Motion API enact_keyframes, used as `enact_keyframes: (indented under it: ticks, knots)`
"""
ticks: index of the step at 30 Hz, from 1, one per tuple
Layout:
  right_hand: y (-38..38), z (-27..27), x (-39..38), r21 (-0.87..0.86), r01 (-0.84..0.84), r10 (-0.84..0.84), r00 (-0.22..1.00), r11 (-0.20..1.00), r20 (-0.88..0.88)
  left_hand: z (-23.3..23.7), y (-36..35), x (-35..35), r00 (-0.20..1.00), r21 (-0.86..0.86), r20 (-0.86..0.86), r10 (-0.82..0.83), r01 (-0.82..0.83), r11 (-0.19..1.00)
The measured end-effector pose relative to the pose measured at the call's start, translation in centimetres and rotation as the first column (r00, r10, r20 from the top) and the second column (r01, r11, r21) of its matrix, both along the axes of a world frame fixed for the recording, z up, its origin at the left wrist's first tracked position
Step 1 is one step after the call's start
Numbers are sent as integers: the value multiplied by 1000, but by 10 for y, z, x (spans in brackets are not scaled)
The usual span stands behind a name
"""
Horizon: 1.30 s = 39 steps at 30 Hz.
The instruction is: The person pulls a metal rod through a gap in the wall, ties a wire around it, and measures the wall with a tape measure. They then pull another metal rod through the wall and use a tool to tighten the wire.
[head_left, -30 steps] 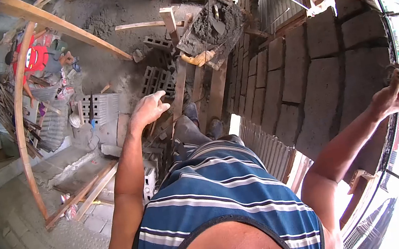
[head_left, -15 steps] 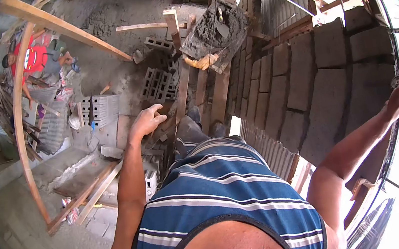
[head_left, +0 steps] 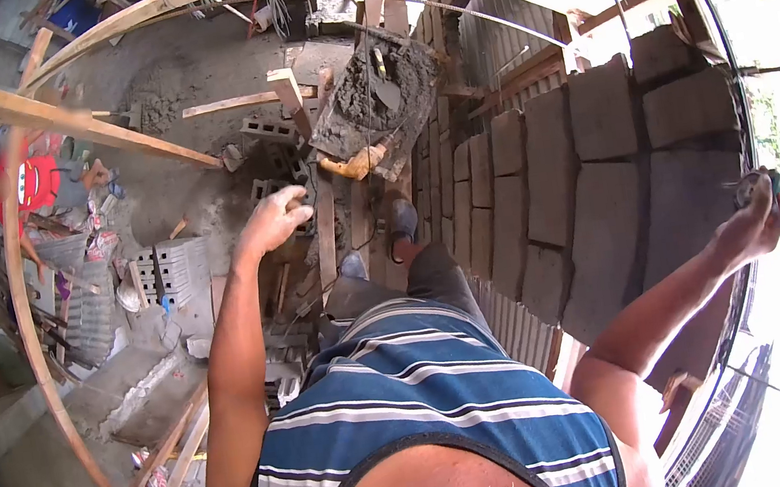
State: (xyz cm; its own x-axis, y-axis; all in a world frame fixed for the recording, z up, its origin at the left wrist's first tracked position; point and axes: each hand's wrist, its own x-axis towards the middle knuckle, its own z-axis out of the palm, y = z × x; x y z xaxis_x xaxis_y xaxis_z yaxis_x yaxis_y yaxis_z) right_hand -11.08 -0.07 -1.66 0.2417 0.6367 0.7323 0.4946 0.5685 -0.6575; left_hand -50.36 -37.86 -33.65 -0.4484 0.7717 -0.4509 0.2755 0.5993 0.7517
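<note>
Beside block wall (head_left: 588,178): right hand (head_left: 747,226) stays clamped on small round object (head_left: 759,187); left hand (head_left: 274,221), fingers loosely apart, drifts forward empty.

A half-built grey block wall (head_left: 588,178) rises at the right in bright daylight, above a dusty dirt floor (head_left: 181,74) strewn with wooden beams (head_left: 69,123) and stacked hollow blocks (head_left: 172,272).

The left hand (head_left: 274,221) now hangs just in front of the grey hollow concrete blocks (head_left: 267,130), its fingers more curled than a second ago. The right hand (head_left: 754,220) sits lower beside the grey block wall (head_left: 597,167), and its grip closes round a small round grey object (head_left: 759,187). One grey shoe (head_left: 404,220) steps further forward.
</note>
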Motion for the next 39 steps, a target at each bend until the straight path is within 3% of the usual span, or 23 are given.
enact_keyframes:
  ticks: [1, 2, 3, 4, 5, 6, 7, 8, 9, 11, 15, 17, 20, 22, 23, 24, 25, 26, 30, 32, 34, 36, 39]
  knots:
    - [6, -6, 2, -11, -13, 13, 1000, 1000, 0, 4, 17, -6, 1000, 16, -5, -19, 19, 1000]
    - [14, -13, 4, 241, -230, 126, 916, 943, 381, 8, 31, -11, 999, 33, -14, -32, 33, 999]
    - [28, -19, -3, 394, -495, 95, 707, 775, 701, 9, 47, -22, 1000, 74, 7, 11, -11, 997]
    - [18, -27, -43, 233, -604, 364, 698, 762, 617, 10, 62, -32, 998, 111, 29, 49, -52, 992]
    - [7, -39, -61, -154, -719, 720, 691, 677, -62, 14, 77, -41, 992, 197, 49, 113, -120, 973]
    - [17, -53, -71, -238, -714, 739, 674, 659, 24, 23, 93, -54, 977, 164, 83, 197, -208, 964]
    - [23, -73, -77, -343, -778, 782, 601, 526, -165, 27, 106, -71, 963, 189, 94, 253, -267, 945]
    - [29, -91, -87, -368, -821, 808, 538, 437, -240, 28, 116, -87, 945, 210, 110, 309, -326, 922]
    - [39, -112, -91, -403, -853, 815, 475, 332, -332, 33, 126, -103, 917, 243, 138, 374, -398, 885]
    - [49, -134, -101, -482, -826, 787, 494, 293, -369, 28, 140, -139, 873, 347, 183, 452, -488, 801]
    - [70, -169, -118, -530, -821, 684, 512, 212, -520, 15, 173, -185, 764, 327, 174, 621, -640, 695]
    - [80, -186, -123, -534, -829, 664, 496, 169, -560, -23, 188, -212, 684, 371, -139, 716, -635, 678]
    - [84, -191, -129, -557, -821, 629, 498, 122, -596, -5, 215, -208, 710, 389, -165, 684, -591, 707]
    - [82, -186, -123, -571, -814, 619, 505, 109, -602, -1, 238, -210, 697, 400, -291, 655, -533, 746]
    - [82, -182, -117, -606, -784, 619, 545, 137, -565, -6, 245, -226, 769, 312, -222, 600, -527, 791]
    - [81, -182, -113, -631, -760, 622, 572, 155, -535, 4, 256, -220, 698, 383, -362, 618, -493, 781]
    - [83, -187, -104, -621, -767, 610, 572, 161, -549, -29, 262, -246, 649, 463, -414, 639, -454, 761]
    - [86, -194, -94, -608, -775, 596, 574, 173, -562, -15, 269, -249, 659, 294, -468, 589, -512, 807]
    - [88, -215, -46, -644, -745, 533, 620, 172, -575, -20, 290, -267, 691, 57, -507, 516, -570, 820]
    - [84, -215, -26, -698, -680, 500, 694, 223, -517, -46, 298, -280, 681, 167, -497, 538, -533, 829]
    - [69, -204, -35, -749, -639, 396, 742, 174, -541, -92, 309, -308, 727, 190, -387, 568, -540, 820]
    - [69, -210, -37, -759, -613, 395, 768, 221, -505, -78, 308, -288, 589, 363, -435, 681, -577, 731]
    - [65, -210, -54, -751, -636, 395, 745, 177, -538, -60, 300, -278, 544, 344, -602, 585, -484, 805]
